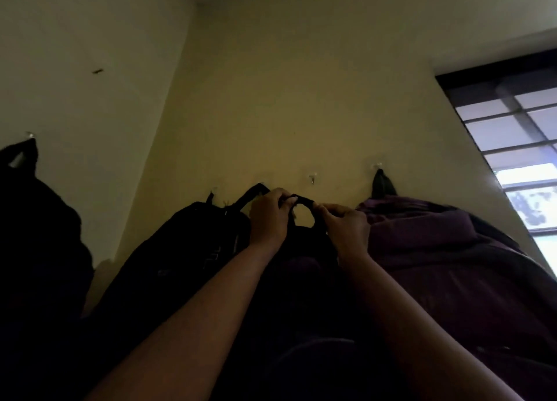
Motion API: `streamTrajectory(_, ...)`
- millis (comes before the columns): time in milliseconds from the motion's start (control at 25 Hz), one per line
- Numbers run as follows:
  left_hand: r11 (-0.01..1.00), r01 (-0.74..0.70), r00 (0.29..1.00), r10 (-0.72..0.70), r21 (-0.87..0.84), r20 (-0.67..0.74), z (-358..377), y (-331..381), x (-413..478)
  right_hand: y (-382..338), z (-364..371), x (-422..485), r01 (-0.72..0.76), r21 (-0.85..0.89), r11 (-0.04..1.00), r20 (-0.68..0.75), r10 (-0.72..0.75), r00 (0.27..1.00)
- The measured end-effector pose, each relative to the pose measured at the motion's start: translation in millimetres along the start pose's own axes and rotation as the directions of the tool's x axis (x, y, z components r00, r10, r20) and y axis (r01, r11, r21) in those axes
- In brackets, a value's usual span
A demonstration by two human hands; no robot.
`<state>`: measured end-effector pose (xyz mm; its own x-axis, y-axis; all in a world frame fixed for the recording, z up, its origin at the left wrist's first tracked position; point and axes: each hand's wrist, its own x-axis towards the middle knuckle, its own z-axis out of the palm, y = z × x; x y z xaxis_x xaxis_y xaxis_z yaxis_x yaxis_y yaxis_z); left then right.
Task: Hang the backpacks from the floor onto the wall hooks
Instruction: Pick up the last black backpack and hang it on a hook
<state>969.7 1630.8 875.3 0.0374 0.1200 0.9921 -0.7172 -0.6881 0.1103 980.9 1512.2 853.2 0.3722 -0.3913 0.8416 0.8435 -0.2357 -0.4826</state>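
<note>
At the far left a black backpack [36,219] hangs by its loop from a small clear hook [30,134] on the side wall, and it looks settled. Next, on the back wall, a second black backpack [187,244] hangs just beside the hands, apparently from another clear hook [213,189], with one strap arching up toward the left hand [268,219]. That strap is a risk: it lies touching the fingers, so a careless lift could snag it and drag that bag off its small hook. The left hand is closed on the left side of the top loop [301,200] of a dark backpack [304,280] held up between the arms, and the right hand [346,228] pinches the loop's right side, spreading it open. The free hook [312,178] sits just above the loop, not yet threaded. In this dim light the clear hook is hard to pick out, so the loop may miss it or catch only on the tip, and letting go then would probably drop the bag to the floor. The hooks look small and stuck-on; a heavy bag released suddenly might pull one away. At the right a purple backpack [437,250] hangs from its own hook [378,166], crowding the gap, so the new bag may press against it.
</note>
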Motion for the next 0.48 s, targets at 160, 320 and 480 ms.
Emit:
streamTrajectory(160,0.998,-0.056,0.998,0.056,0.009,-0.003,34,-13,31,10,15,45,0.118,-0.194,0.974,-0.028,-0.125,0.992)
streamTrajectory(320,0.998,-0.061,0.998,0.06,-0.018,-0.029,60,-26,73,12,29,88,0.14,-0.247,0.959,-0.072,-0.162,0.984)
streamTrajectory(480,0.998,-0.064,0.997,0.063,-0.019,-0.046,80,-39,100,12,46,114,0.162,-0.286,0.945,-0.125,-0.204,0.971)
